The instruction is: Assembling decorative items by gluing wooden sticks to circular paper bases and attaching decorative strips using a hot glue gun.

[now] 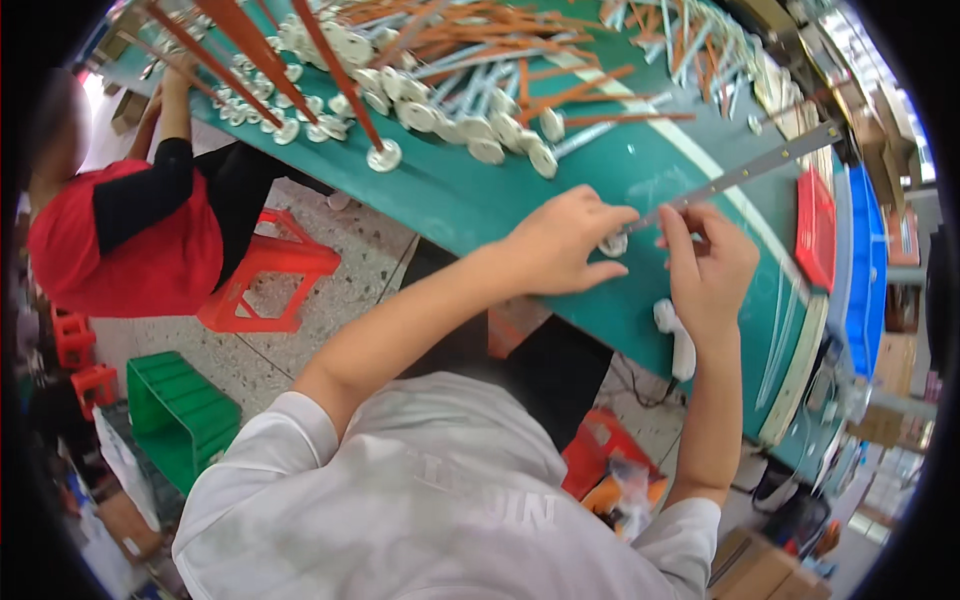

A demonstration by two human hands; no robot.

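"Where's the grey flat strip?"

"Slanting over the green surface, one end near the hands, the other reaching toward the right edge, by the red tray and blue tray."

"And the small white disc?"

"At the strip's hand-side end, a little in from the near edge."

"How's the left hand?"

"Its grip is spread, thumb well apart from the fingers, with the disc between. Contact there I can't make out."

"The right hand?"

"Fingers curled, thumb and forefinger tips close beside the strip. They're small and a bit blurred, so I can't tell whether that grip pinches it."

"What else is out?"

"Orange and grey sticks with white round bases, heaped toward the far edge. One orange rod stands nearer the near edge, and a white piece is at that edge beside the right forearm."
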